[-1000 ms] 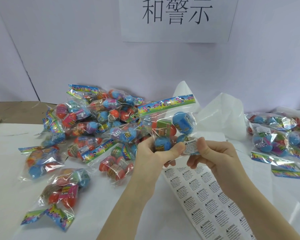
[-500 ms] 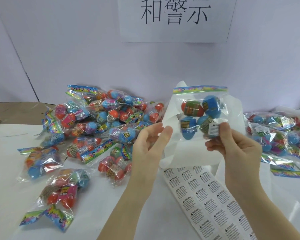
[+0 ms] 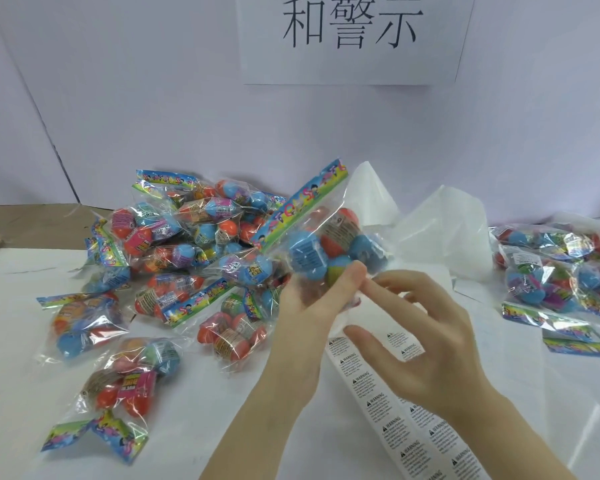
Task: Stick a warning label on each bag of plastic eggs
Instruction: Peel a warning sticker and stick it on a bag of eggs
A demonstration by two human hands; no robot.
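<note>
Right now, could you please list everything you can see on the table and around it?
Held bag: one, clear with blue and orange eggs, raised at centre.
Left pile: many bags, multicoloured eggs, left of centre.
Right pile: several bags, far right.
Label sheet: one, white with black warning text, under the hands.
White paper: crumpled, behind the held bag.
Sign: one, white with black characters, on the wall.
Table: white.
Left hand: grips the held bag.
Right hand: fingers spread, holding nothing.
</note>
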